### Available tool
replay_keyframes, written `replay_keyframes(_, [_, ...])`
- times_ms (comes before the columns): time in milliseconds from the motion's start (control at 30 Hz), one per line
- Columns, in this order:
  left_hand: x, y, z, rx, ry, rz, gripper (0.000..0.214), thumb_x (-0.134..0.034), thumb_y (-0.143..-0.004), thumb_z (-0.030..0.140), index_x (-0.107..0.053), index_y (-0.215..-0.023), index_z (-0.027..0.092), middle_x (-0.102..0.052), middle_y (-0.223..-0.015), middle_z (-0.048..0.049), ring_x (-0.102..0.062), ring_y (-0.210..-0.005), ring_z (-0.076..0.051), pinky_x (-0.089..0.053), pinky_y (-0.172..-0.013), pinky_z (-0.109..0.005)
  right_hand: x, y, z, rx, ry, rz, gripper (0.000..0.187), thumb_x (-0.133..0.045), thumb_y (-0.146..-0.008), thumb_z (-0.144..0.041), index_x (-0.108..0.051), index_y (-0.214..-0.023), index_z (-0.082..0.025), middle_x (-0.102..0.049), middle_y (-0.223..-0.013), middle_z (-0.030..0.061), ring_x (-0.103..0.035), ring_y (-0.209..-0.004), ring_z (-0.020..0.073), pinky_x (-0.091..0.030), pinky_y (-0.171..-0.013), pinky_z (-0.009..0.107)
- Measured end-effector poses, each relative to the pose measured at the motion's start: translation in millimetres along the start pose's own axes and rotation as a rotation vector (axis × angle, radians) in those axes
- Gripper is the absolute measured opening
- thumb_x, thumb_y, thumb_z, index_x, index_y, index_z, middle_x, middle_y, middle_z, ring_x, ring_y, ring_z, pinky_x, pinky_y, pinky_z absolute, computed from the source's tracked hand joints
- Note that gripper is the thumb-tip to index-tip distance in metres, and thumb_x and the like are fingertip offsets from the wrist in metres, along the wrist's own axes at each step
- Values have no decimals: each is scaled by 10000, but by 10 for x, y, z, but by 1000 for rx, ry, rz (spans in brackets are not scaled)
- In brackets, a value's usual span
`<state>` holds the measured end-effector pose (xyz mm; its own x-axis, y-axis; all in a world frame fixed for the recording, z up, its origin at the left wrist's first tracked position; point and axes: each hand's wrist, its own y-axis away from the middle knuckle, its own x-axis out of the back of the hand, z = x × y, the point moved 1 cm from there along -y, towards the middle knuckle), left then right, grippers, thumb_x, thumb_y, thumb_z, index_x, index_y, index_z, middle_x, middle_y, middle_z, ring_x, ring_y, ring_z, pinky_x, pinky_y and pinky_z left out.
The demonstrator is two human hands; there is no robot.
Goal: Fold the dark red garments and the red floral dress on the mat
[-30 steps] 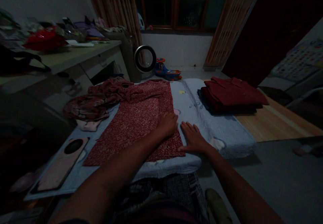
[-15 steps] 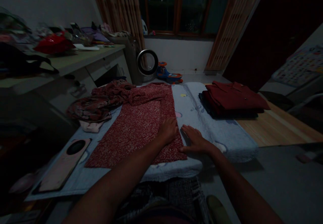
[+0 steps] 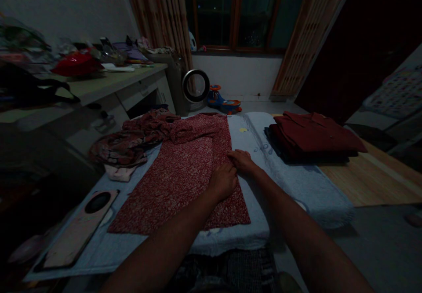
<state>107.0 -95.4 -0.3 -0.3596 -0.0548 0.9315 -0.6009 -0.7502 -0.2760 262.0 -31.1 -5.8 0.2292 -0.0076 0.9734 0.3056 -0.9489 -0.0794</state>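
A red speckled garment (image 3: 184,174) lies spread on a light blue patterned cloth (image 3: 245,145), its upper part bunched toward the far side. My left hand (image 3: 224,181) rests on the garment near its right edge, the fingers curled together against the fabric. Just beyond it, my right hand (image 3: 243,161) has its fingers closed on that same right edge. The two hands almost touch. Their fingertips are partly hidden, and the light is dim.
Left of the garment are a crumpled patterned cloth (image 3: 115,145) and a pink phone-shaped object (image 3: 77,229). Folded dark red clothes (image 3: 316,134) are stacked at the right, beside a wooden board (image 3: 372,178). A cluttered desk (image 3: 99,84) stands at the left; a ride-on toy (image 3: 224,101) is behind.
My right hand has moved left and away from me, from lying open beside the garment to gripping its edge. My left hand has shifted slightly right. The view has tilted up a little.
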Motion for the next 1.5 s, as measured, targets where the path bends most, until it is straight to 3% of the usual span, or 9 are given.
replay_keyframes(133, [35,-2,9,-1,-2,-16,189,-537,-910,262,-614,-1071,200,-631,-1148,-93,-563,-1101,-260,-452,-978,-415,-42,-209,111,-82,-47,-24,455,-306,-1004,-300,-511,-1408,-337,-468,-1521,6,-382,-1387,279,-266,-1109,522])
replay_keyframes(433, [64,-22,-28,-22,61,-51,318,-549,-899,271,-577,-1211,212,-621,-1249,-94,-550,-1160,-265,-433,-1021,-434,-33,-602,199,-155,-40,-8,501,-418,-939,-339,-466,-1437,-307,-417,-1554,25,-351,-1403,308,-222,-1120,592])
replay_keyframes(633, [56,3,-66,-29,81,-58,398,-565,-894,270,-547,-1289,226,-579,-1358,-83,-513,-1238,-261,-409,-1064,-439,-40,-550,137,-135,29,125,466,-426,-939,-336,-507,-1389,-244,-444,-1529,74,-385,-1348,323,-262,-1090,530])
replay_keyframes(767, [57,17,-93,-25,108,-63,404,-578,-888,265,-550,-1291,247,-571,-1380,-70,-500,-1262,-257,-390,-1094,-454,1,-502,103,-49,27,200,447,-487,-902,-300,-548,-1336,-213,-552,-1414,98,-443,-1279,292,-282,-1075,451])
replay_keyframes(867, [57,14,-105,-33,119,-58,404,-590,-887,275,-555,-1286,228,-564,-1393,-76,-495,-1271,-260,-395,-1095,-458,-19,-502,88,-43,9,167,419,-482,-911,-310,-574,-1312,-232,-582,-1379,91,-466,-1261,280,-285,-1071,456])
replay_keyframes(1100, [62,10,-113,-54,104,-50,384,-596,-893,267,-564,-1273,215,-589,-1349,-68,-514,-1235,-250,-406,-1079,-430,-105,-527,112,-135,8,94,515,-405,-967,-454,-468,-1438,-255,-421,-1544,69,-326,-1384,359,-221,-1097,586])
replay_keyframes(1267, [119,-14,-203,60,8,4,231,-540,-927,262,-620,-1142,238,-624,-1249,-71,-542,-1179,-250,-392,-1070,-448,-12,-524,71,-70,4,187,408,-485,-930,-370,-594,-1287,-205,-578,-1358,112,-462,-1236,302,-307,-1054,451])
replay_keyframes(1367, [138,-25,-282,128,-19,1,225,-539,-923,252,-622,-1131,228,-628,-1225,-76,-541,-1171,-257,-401,-1052,-444,11,-525,50,-58,28,155,351,-492,-922,-338,-648,-1207,-207,-629,-1251,116,-521,-1126,286,-358,-984,408])
replay_keyframes(1500, [131,-10,-324,151,-14,-35,232,-546,-918,260,-617,-1136,222,-633,-1199,-84,-544,-1149,-260,-425,-1012,-428,-30,-537,60,-98,58,108,400,-461,-944,-360,-609,-1296,-240,-566,-1389,89,-499,-1200,293,-348,-1014,422])
